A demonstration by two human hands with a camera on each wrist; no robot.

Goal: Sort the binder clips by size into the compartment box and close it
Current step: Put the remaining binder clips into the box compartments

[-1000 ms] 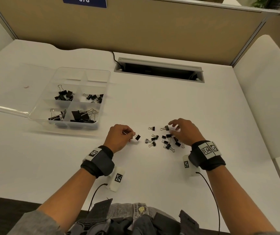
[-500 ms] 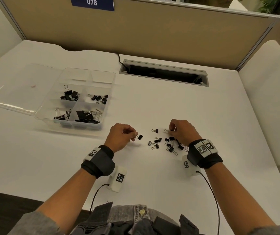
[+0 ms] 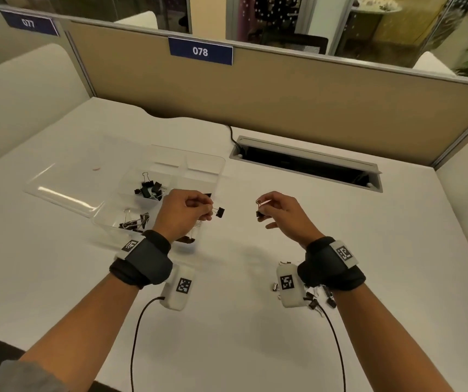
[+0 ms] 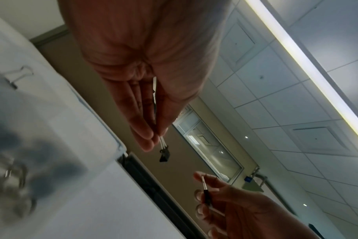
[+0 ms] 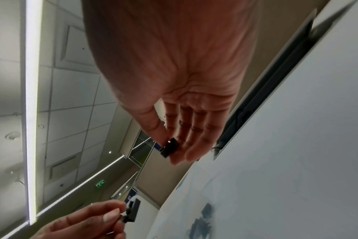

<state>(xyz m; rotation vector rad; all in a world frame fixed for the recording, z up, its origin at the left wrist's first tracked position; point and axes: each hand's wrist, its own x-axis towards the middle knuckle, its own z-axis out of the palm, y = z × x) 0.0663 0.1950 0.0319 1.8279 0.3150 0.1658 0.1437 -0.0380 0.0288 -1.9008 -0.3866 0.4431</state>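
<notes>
My left hand [image 3: 187,212] is raised above the right edge of the clear compartment box [image 3: 131,176] and pinches a small black binder clip [image 3: 219,212] by its wire handles; the left wrist view shows the same clip [image 4: 164,155] hanging from the fingertips [image 4: 148,140]. My right hand [image 3: 279,213] is lifted over the table and pinches another small black clip [image 3: 259,213] between thumb and fingers, seen close as a black clip [image 5: 170,147] in the right wrist view. Sorted clips [image 3: 149,189] lie in the box's compartments. Loose clips [image 3: 316,299] lie under my right wrist.
The box's clear lid [image 3: 66,182] lies open flat to the left of the box. A cable slot [image 3: 306,165] is cut into the white table [image 3: 227,335] behind my hands. A tan partition [image 3: 312,103] closes the far side.
Both hands have lifted off the table, each carrying a small clip. The left hand moved up and left toward the box. The head view tilted upward.
</notes>
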